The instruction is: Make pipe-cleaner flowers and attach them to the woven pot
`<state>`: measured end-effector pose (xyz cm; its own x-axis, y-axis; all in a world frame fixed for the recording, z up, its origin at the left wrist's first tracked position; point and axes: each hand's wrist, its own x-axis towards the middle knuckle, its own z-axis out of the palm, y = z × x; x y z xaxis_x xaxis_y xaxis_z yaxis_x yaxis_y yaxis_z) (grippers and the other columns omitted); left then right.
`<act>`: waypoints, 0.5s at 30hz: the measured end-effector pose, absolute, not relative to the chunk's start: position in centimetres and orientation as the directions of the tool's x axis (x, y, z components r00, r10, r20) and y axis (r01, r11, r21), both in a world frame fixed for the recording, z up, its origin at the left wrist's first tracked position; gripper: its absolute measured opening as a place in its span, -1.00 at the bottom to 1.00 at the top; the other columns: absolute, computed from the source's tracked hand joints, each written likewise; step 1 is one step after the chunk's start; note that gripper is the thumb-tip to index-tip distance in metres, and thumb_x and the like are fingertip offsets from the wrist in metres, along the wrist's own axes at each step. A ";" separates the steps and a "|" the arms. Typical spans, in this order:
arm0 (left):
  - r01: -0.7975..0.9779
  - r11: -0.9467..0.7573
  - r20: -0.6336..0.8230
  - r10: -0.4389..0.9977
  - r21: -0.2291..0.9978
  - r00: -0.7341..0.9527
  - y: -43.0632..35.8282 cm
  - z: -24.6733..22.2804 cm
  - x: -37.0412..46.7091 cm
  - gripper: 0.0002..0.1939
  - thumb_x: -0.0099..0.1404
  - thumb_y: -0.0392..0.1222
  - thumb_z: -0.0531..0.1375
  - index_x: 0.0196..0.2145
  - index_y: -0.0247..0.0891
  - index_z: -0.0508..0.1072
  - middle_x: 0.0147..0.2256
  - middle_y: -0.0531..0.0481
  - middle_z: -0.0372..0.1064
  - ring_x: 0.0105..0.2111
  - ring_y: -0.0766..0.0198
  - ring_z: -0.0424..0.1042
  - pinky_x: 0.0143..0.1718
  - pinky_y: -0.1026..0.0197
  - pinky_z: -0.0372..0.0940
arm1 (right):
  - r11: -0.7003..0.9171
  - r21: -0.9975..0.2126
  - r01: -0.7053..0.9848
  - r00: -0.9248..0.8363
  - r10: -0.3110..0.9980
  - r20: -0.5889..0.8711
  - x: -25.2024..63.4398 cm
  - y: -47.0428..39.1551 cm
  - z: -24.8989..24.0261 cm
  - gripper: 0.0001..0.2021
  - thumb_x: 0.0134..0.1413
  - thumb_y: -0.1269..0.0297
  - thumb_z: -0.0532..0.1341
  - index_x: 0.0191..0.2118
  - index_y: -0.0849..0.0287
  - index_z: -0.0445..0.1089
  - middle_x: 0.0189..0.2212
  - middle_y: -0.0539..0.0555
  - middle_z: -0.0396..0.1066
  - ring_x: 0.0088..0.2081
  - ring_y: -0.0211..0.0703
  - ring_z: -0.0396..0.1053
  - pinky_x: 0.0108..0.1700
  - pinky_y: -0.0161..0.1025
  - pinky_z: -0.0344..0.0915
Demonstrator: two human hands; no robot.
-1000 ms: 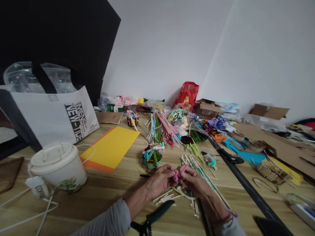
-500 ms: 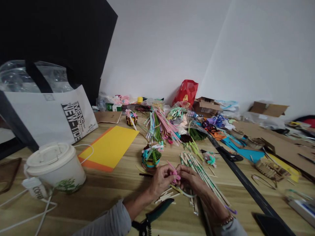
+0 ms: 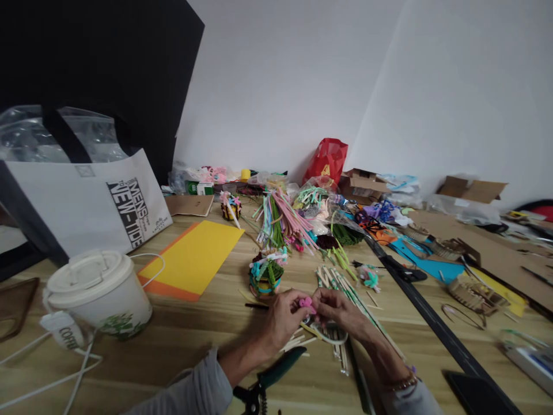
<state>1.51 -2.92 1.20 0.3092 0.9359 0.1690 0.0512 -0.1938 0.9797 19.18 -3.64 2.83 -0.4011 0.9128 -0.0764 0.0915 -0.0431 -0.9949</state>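
Observation:
Between my two hands, low in the middle of the view, is a small pink fuzzy piece (image 3: pixel 306 304) bent into a curled shape. My left hand (image 3: pixel 281 319) pinches it from the left. The fingers of my right hand (image 3: pixel 336 311) are closed on its right side. Just beyond my left hand stands a small round basket (image 3: pixel 264 272) with green and light blue fuzzy decoration. Short wooden sticks (image 3: pixel 298 341) and a pale ring (image 3: pixel 332 337) lie under my hands. Green-handled pliers (image 3: pixel 280 369) rest nearer to me, below my left hand.
A white lidded bucket (image 3: pixel 101 294) and a white bag (image 3: pixel 86 202) stand at the left, near yellow paper (image 3: pixel 201 256). Colourful pipe cleaners (image 3: pixel 285 222) are heaped behind. Paper-wrapped sticks (image 3: pixel 345 285), a black strip (image 3: pixel 432 305) and woven pieces (image 3: pixel 475 295) lie right.
The thin pink end that stuck up above my fingers no longer shows, and the pink piece looks more compact. My right hand has shifted slightly.

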 end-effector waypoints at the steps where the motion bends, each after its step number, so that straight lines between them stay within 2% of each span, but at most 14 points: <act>1: 0.036 -0.189 0.169 0.938 0.981 0.304 -2.9 1.2 1.5 -0.92 0.06 -0.28 0.27 -0.41 -0.26 0.56 -0.39 -0.06 0.45 -0.34 0.19 0.36 -0.29 0.26 0.22 | -0.039 -0.995 0.096 -0.399 0.914 -0.074 19.2 -3.6 2.8 -0.56 -0.05 -0.13 0.30 -0.41 0.21 0.32 -0.55 -0.03 0.36 -0.54 -0.32 0.27 -0.48 -0.37 0.20; 4: -0.006 -0.173 0.166 0.933 0.985 0.319 -2.8 1.1 1.5 -0.90 0.04 -0.26 0.31 -0.40 -0.25 0.56 -0.37 -0.06 0.43 -0.32 0.19 0.36 -0.26 0.26 0.24 | -0.029 -0.996 0.083 -0.409 0.910 -0.061 19.4 -3.4 2.5 -0.58 -0.06 -0.10 0.32 -0.39 0.21 0.34 -0.53 -0.02 0.38 -0.53 -0.32 0.27 -0.47 -0.36 0.21; 10: 0.034 -0.227 0.206 0.927 0.973 0.313 -2.9 1.5 1.4 -0.92 0.06 -0.28 0.29 -0.41 -0.25 0.57 -0.36 -0.06 0.38 -0.31 0.20 0.34 -0.27 0.26 0.26 | -0.004 -1.000 0.029 -0.407 0.913 -0.015 19.4 -3.5 2.4 -0.62 -0.07 -0.02 0.36 -0.42 0.21 0.32 -0.54 -0.05 0.33 -0.51 -0.32 0.24 -0.45 -0.35 0.18; 15: -0.028 -0.215 0.214 0.934 0.976 0.286 -2.6 1.5 1.3 -0.92 0.00 -0.23 0.34 -0.48 -0.26 0.55 -0.33 -0.07 0.34 -0.28 0.19 0.34 -0.33 0.28 0.28 | 0.075 -0.990 0.119 -0.332 0.943 0.031 19.1 -3.5 2.4 -0.65 -0.03 0.00 0.33 -0.41 0.20 0.30 -0.55 -0.06 0.28 -0.51 -0.30 0.22 -0.46 -0.35 0.15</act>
<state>1.28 -2.64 1.52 0.2855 0.9342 0.2141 -0.0282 -0.2151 0.9762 19.11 -3.46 2.37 -0.3318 0.9428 0.0314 0.1194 0.0750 -0.9900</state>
